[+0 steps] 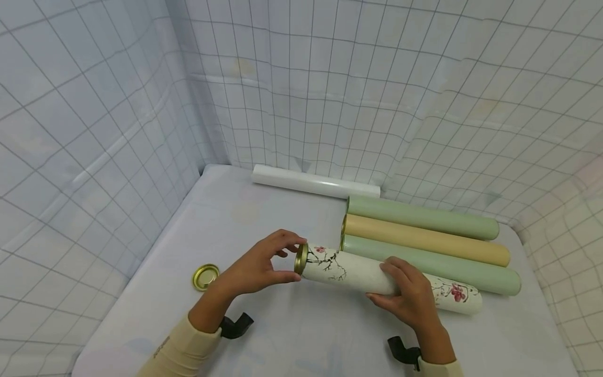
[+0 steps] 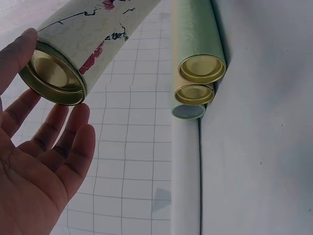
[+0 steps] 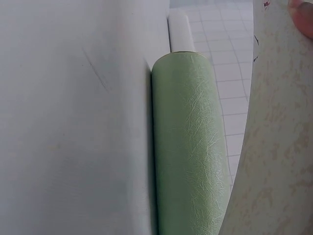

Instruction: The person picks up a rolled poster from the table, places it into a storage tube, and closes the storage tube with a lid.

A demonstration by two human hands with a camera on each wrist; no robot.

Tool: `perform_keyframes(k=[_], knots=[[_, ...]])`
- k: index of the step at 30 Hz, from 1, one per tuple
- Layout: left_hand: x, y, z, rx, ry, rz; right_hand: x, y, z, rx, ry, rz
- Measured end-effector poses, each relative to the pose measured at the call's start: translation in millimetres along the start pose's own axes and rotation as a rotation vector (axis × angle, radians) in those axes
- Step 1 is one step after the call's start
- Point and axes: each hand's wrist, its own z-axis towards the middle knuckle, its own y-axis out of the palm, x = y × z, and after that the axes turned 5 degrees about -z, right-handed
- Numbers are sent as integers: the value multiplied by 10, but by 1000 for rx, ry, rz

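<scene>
A white cardboard tube printed with dark branches and pink blossoms is held slantwise above the table. My right hand grips it around the middle, thumb on the near side and fingers over the top. At its left end is a gold metal lid, recessed inside the rim. My left hand spans this end, thumb and fingertips at opposite edges of the gold rim. On the table left of that hand lies a loose gold lid. In the right wrist view only a fingertip of the right hand shows.
Behind the held tube lie a green tube, a yellow tube and another green tube, side by side. A plain white tube lies at the back, close to the grid-patterned curtain.
</scene>
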Motion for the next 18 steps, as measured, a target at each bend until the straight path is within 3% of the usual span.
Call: perform_keyframes(k=[18], knots=[[-41,44,1,23,-1,-79,-19,3,-6,6,9,-9]])
